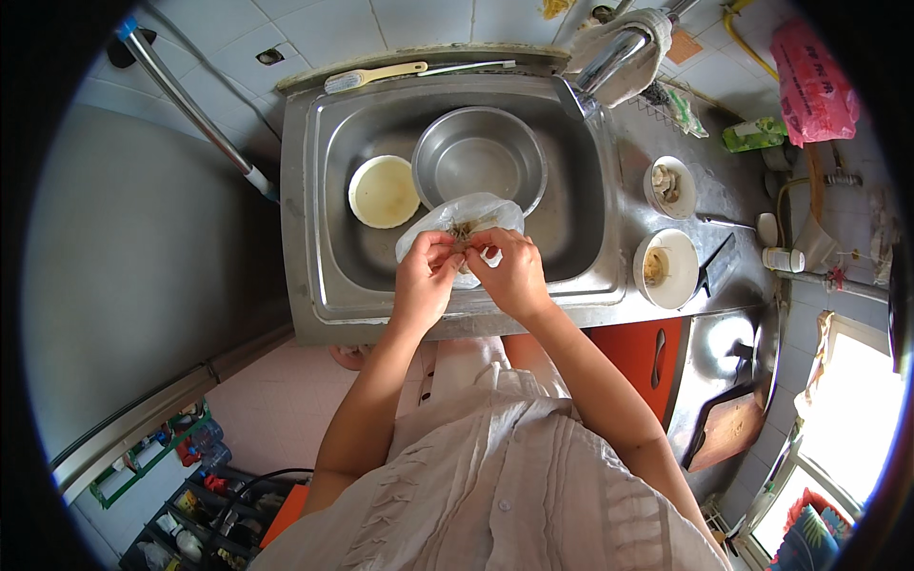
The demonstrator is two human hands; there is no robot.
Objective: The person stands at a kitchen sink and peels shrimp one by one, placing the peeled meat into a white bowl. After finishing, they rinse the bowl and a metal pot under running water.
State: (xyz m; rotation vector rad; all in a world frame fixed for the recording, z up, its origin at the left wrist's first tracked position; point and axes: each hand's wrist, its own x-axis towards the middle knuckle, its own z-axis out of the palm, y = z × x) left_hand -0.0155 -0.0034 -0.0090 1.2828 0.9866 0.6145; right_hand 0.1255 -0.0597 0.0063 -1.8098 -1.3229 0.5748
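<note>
Over the near edge of the sink, my left hand [421,282] and my right hand [518,275] meet at the fingertips. Pinched between them is a small grey-brown shrimp [459,247], partly hidden by the fingers. Just beneath and behind the hands is a translucent plastic bag [493,207], with more whole shrimp [465,227] showing in its mouth. Beyond the bag, a round stainless steel basin [530,157] rests in the metal sink [343,257]. To its left sits a white bowl [353,200] of pale yellowish liquid.
On the right counter, one white bowl [687,178] holds pale shrimp pieces; a nearer bowl [682,282] holds brownish bits. A black-handled knife [716,264] lies beside them. The faucet [607,68] overhangs the sink's back right corner. A scrub brush [375,75] lies on the back ledge.
</note>
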